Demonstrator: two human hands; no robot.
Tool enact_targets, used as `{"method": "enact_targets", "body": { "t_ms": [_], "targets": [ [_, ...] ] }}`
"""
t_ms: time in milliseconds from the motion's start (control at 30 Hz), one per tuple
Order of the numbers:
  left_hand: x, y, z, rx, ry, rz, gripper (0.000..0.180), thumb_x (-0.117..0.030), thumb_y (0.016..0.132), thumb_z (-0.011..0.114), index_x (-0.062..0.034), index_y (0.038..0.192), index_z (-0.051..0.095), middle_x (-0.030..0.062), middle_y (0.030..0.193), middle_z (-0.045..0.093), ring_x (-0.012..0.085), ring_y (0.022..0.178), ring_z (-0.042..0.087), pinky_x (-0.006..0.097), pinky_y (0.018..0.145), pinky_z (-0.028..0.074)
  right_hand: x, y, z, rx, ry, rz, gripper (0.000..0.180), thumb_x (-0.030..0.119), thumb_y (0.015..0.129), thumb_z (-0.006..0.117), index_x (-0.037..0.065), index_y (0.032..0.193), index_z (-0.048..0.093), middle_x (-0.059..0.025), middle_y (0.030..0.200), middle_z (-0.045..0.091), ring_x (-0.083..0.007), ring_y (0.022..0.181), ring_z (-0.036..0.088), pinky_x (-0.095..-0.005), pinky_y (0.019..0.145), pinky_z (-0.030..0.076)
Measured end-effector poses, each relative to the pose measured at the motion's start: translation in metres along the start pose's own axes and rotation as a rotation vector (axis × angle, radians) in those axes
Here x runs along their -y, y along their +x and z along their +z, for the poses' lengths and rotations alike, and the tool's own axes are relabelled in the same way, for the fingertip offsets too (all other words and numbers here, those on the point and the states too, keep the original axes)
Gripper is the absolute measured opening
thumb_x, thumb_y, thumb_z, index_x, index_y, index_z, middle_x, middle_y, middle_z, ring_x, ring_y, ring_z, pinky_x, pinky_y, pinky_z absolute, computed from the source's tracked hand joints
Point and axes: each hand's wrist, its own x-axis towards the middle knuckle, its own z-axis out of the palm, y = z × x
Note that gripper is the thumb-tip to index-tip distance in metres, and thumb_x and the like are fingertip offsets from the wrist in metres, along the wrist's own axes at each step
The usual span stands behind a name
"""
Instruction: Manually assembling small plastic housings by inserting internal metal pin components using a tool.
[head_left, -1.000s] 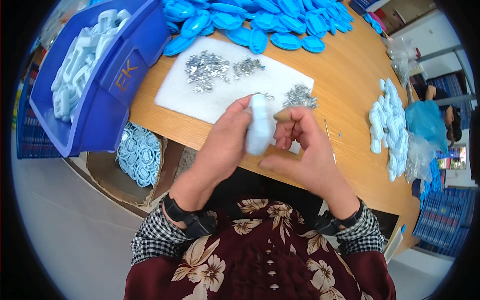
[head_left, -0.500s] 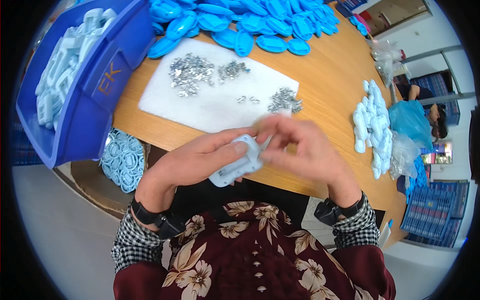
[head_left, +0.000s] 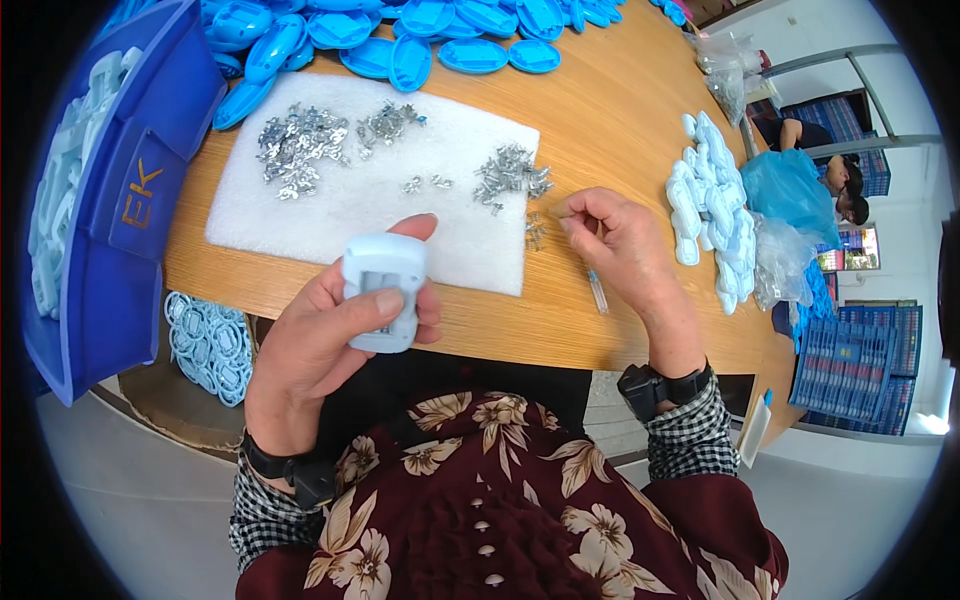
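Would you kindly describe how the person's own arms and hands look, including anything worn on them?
The left hand and right hand wear no gloves. Around each wrist is a black strap carrying a small, boxy black device. Next up the arm come black-and-white checked cuffs, followed by dark red sleeves.

The casing consists of smooth, satin plastic. The clips appear metallic and shiny. The pad presents a matt, foam-like surface; the tabletop, smooth wood grain. The oval shells are glossy plastic; the bin, smooth plastic.
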Motion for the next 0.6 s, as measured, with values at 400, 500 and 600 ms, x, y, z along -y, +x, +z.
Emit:
{"method": "enact_targets", "body": {
  "t_ms": [400, 500, 600],
  "targets": [
    [0.005, 0.013, 0.025, -0.098, 0.179, -0.006, 0.059, -0.014, 0.094, 0.062, 0.0015, 0.148, 0.041, 0.0088, 0.094, 0.067, 0.0182, 0.087, 0.067, 0.034, 0.081, 0.057, -0.015, 0.022, 0.01, 0.038, -0.106, -0.22, 0.012, 0.015, 0.089, 0.067, 0.003, 0.093, 0.068, -0.0137, 0.084, 0.066, -0.0337, 0.085, 0.063, -0.0434, 0.075, 0.05],
    [0.007, 0.013, 0.025, -0.112, 0.183, 0.008, 0.056, -0.013, 0.096, 0.059, 0.0018, 0.147, 0.042, 0.0067, 0.093, 0.066, 0.0163, 0.085, 0.065, 0.032, 0.079, 0.054, -0.015, 0.024, 0.01, 0.07, -0.075, -0.189, 0.01, 0.013, 0.087, 0.068, 0.003, 0.09, 0.066, -0.0139, 0.083, 0.065, -0.0335, 0.082, 0.062, -0.0435, 0.072, 0.049],
    [0.006, 0.011, 0.024, -0.17, 0.223, 0.043, 0.057, -0.014, 0.093, 0.059, 0.002, 0.146, 0.043, 0.0078, 0.089, 0.064, 0.0173, 0.081, 0.064, 0.033, 0.075, 0.054, -0.012, 0.015, 0.007, 0.002, 0.035, -0.071, 0.012, 0.009, 0.082, 0.073, 0.002, 0.084, 0.064, -0.0108, 0.075, 0.061, -0.0277, 0.072, 0.059, -0.0381, 0.068, 0.047]
  ]
}}
